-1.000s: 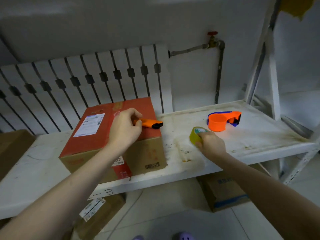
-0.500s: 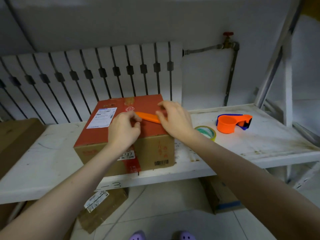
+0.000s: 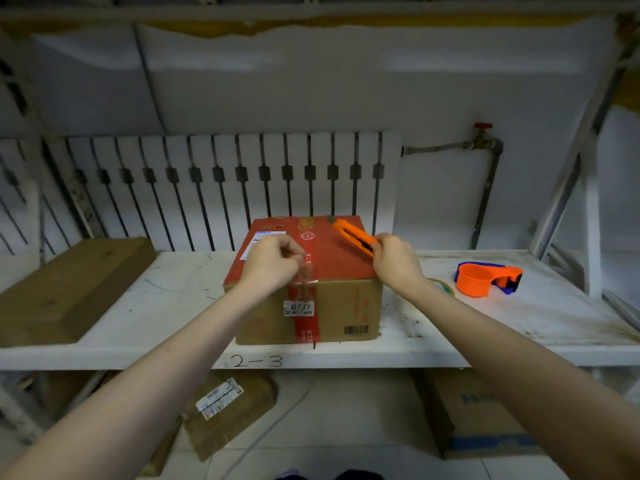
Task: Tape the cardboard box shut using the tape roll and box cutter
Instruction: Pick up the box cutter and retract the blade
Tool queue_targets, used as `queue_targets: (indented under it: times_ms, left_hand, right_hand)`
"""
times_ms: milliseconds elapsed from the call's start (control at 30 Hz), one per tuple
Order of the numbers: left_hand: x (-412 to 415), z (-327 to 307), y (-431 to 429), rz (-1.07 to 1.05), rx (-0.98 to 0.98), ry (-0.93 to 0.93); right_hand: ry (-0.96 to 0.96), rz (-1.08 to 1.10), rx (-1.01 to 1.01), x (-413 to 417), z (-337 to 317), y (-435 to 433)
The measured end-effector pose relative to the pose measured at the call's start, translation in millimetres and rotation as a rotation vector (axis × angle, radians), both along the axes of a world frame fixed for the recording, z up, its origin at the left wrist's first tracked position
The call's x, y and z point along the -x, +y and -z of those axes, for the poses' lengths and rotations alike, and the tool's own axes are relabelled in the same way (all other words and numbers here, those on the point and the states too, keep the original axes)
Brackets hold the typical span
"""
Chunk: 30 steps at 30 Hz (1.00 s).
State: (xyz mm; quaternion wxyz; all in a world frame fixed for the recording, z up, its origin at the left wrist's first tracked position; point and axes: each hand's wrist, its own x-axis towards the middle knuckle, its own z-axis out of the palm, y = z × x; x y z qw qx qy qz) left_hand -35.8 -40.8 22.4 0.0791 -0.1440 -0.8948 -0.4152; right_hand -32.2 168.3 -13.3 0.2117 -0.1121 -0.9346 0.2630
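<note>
Your right hand (image 3: pixel 394 261) closes around the cutter (image 3: pixel 353 236) over the box (image 3: pixel 332 271) on the shelf (image 3: pixel 173 306) — your left hand (image 3: pixel 272 265) pinches clear tape (image 3: pixel 306 273) at the top's front edge; the roll (image 3: pixel 441 285) lies right of your wrist. Next, probably: slice it free.

Dim, bluish indoor light falls evenly with only soft shadows and no glare, the wide lens bends lines at the edges, and the corners look soft.

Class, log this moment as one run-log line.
left hand: pinching clear tape on box front edge | right hand: holding box cutter | tape roll: on shelf
</note>
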Motion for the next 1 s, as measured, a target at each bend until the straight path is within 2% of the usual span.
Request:
queue_targets:
  times_ms: [133,200,300,367,667,1000]
  left_hand:
    - [-20.4,-13.2,3.0,0.079,-0.291,-0.174]
    - [-30.2,-19.4,7.9,0.121,-0.471,-0.229]
    - [-39.8,-28.2,9.9,0.105,-0.741,-0.281]
    - [-44.9,-31.9,9.7,0.115,-0.818,-0.314]
    - [-65.8,-38.9,11.3,0.210,-0.865,-0.319]
    - [-64.2,-35.2,10.4,0.180,-0.908,-0.352]
  right_hand:
    - [0.040,-0.244,0.560,-42.2,-34.7,-42.2]
    - [0.034,-0.377,0.699,-63.7,-45.9,-61.3]
    - [0.034,-0.452,0.695,-85.5,-53.1,-73.7]
    - [0.042,-0.469,0.687,-95.0,-54.7,-73.6]
    - [0.079,-0.423,0.703,-114.1,-56.1,-68.2]
    - [-0.086,-0.520,0.712,-117.8,-56.5,-65.0]
